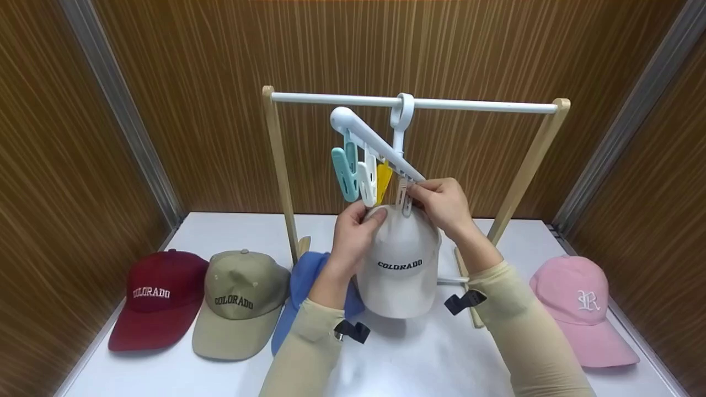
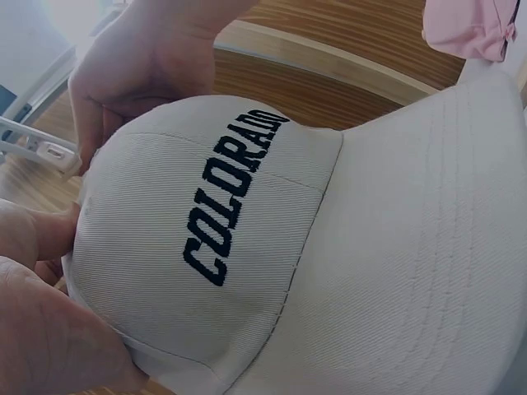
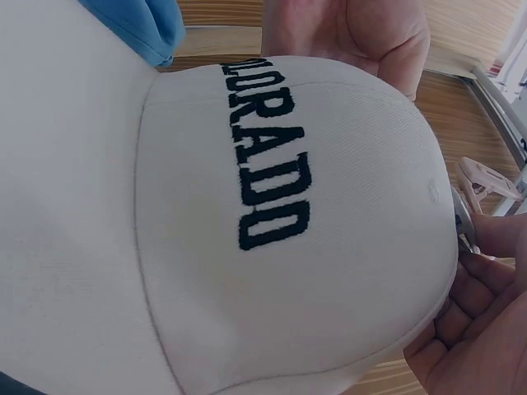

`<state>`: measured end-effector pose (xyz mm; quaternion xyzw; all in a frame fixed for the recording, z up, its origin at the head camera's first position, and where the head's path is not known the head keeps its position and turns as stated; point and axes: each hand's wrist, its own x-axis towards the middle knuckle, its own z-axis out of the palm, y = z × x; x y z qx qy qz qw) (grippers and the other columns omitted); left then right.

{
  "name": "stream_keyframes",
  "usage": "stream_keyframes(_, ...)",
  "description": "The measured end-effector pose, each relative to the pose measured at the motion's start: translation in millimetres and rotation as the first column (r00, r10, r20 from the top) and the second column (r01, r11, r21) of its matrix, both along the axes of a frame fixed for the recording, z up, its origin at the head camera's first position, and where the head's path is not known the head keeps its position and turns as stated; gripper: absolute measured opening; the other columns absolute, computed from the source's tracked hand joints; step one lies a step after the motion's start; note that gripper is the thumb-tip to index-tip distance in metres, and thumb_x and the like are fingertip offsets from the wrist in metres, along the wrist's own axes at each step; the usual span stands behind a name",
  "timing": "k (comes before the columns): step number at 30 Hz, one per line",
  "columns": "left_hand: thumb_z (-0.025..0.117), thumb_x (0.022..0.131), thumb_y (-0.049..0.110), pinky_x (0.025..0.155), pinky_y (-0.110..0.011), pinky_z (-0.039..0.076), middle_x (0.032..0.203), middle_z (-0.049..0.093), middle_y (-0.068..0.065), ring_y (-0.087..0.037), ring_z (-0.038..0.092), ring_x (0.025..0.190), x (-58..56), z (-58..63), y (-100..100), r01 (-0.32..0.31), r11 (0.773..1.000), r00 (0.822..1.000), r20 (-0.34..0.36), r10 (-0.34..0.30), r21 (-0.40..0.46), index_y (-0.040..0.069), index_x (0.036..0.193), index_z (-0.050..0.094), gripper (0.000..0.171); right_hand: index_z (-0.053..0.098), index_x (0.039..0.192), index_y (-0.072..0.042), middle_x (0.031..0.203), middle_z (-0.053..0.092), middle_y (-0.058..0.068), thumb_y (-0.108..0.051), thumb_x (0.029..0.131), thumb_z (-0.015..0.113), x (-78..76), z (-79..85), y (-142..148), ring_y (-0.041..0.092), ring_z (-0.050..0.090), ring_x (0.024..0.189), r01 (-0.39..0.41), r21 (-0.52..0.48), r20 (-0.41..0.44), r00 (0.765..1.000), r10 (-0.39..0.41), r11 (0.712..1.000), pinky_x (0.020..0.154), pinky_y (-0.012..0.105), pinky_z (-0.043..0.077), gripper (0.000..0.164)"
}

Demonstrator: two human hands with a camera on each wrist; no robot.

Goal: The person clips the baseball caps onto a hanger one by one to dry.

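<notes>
A cream baseball cap (image 1: pixel 401 292) with dark COLORADO lettering hangs crown up, brim down, beneath a white clip hanger (image 1: pixel 367 134). My left hand (image 1: pixel 353 234) grips the left of the cap's crown, thumb on the front. With thumb and fingers my right hand (image 1: pixel 444 207) pinches a pale clothespin (image 1: pixel 407 208) at the crown's top; in the right wrist view that hand (image 3: pixel 486 304) is at the crown's edge. A pale pink clothespin (image 3: pixel 486 183) hangs beside it. Farther left on the hanger are teal (image 1: pixel 345 173), white (image 1: pixel 367 182) and yellow (image 1: pixel 384 181) clothespins.
The hanger hooks over the white bar (image 1: pixel 485 105) of a wooden-legged rack. On the white table (image 1: pixel 408 364) lie a red cap (image 1: pixel 162 292), an olive cap (image 1: pixel 242 298) and a blue cap (image 1: pixel 309 275) at left, a pink cap (image 1: pixel 576 303) at right. Wood-patterned walls surround them.
</notes>
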<state>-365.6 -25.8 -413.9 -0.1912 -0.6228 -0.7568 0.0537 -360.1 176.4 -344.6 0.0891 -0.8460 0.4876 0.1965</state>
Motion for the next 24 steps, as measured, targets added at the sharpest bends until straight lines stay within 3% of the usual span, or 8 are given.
stream_keyframes(11, 0.073, 0.109, 0.016, 0.125, -0.049, 0.041, 0.150, 0.068, -0.005, -0.023, 0.059, 0.142, -0.7, 1.6, 3.6, -0.016, 1.000, 1.000, 0.010, 0.016, -0.018, 0.006, 0.146, 0.071, 0.039, 0.085, 0.091, -0.005, 0.078, 0.069, 0.005, -0.025, 0.104, 0.068, -0.6, -0.5, -0.6, 0.014, 0.057, 0.066, 0.005, -0.007, -0.002, 1.000, -0.005, 1.000, 0.056, 0.025, 0.051, 0.030)
stream_keyframes(19, 0.074, 0.108, 0.015, 0.123, -0.049, 0.044, 0.149, 0.070, -0.007, -0.022, 0.061, 0.140, 0.4, 0.4, 7.0, -0.044, 0.999, 0.999, 0.025, 0.045, -0.024, 0.006, 0.144, 0.072, 0.037, 0.088, 0.106, -0.003, 0.088, 0.074, 0.008, -0.028, 0.105, 0.068, 0.0, -3.6, 2.0, 0.017, 0.063, 0.072, 0.002, -0.013, 0.026, 1.000, -0.002, 1.000, 0.059, 0.026, 0.057, 0.032)
stream_keyframes(24, 0.076, 0.108, 0.016, 0.110, -0.043, 0.052, 0.128, 0.073, -0.007, -0.022, 0.064, 0.122, 0.9, 0.1, 8.1, -0.062, 0.998, 0.998, 0.022, 0.063, -0.028, 0.005, 0.124, 0.077, 0.020, 0.086, 0.103, -0.003, 0.092, 0.073, 0.010, -0.033, 0.106, 0.071, -0.3, -6.0, 1.4, 0.019, 0.065, 0.076, -0.005, -0.035, 0.051, 0.999, 0.007, 0.999, 0.061, 0.027, 0.058, 0.035)
